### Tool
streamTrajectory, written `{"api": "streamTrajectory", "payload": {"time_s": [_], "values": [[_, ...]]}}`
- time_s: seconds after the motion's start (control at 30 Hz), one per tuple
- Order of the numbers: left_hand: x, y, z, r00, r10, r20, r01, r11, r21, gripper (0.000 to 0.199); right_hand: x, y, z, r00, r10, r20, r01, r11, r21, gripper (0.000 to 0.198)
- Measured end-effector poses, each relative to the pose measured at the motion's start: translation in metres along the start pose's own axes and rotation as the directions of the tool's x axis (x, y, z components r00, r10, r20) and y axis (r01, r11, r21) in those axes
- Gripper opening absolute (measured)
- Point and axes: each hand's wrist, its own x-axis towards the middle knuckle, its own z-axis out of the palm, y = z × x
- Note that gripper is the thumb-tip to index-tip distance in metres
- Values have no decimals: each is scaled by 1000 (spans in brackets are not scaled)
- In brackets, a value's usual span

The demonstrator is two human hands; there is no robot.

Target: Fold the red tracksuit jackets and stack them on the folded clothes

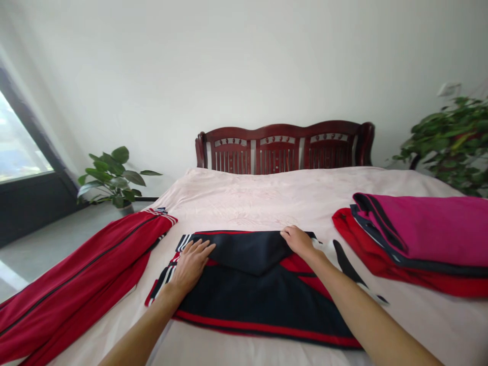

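Note:
A navy track jacket point(259, 300) with red trim and white-striped cuffs lies folded on the bed in front of me. Its upper part is turned over into a flap that comes to a point near the middle. My left hand point(192, 262) rests flat on the left side beside the striped cuffs, fingers spread. At the top right edge, my right hand point(299, 240) has its fingers curled together on the fabric. Partly behind my right forearm, a white and black part of cloth point(348, 264) sticks out.
Left of the jacket lies a long red garment point(87, 274) with a dark stripe. A folded stack with a magenta piece point(438, 229) on top sits at the right on the pink bedsheet point(244, 198). Beyond stand a wooden headboard point(274, 147) and potted plants point(114, 175).

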Motion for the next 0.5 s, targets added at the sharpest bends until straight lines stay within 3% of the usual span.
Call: {"api": "streamTrajectory", "payload": {"time_s": [0.13,0.3,0.4,0.5], "values": [[1,-2,0,992,74,99,-72,997,-25,48,0,5,-3,995,97,-6,-97,995,-16,42],[5,-11,2,990,-70,126,58,994,95,55,-17,-5,-7,994,64,-91,-69,996,-61,35],[5,-14,1,988,-47,145,31,993,110,57,-34,-23,-9,966,-164,-199,143,983,-117,38],[2,-15,-2,989,-21,145,5,994,108,53,-56,-42,-9,874,-434,-221,425,901,-89,37]]}}
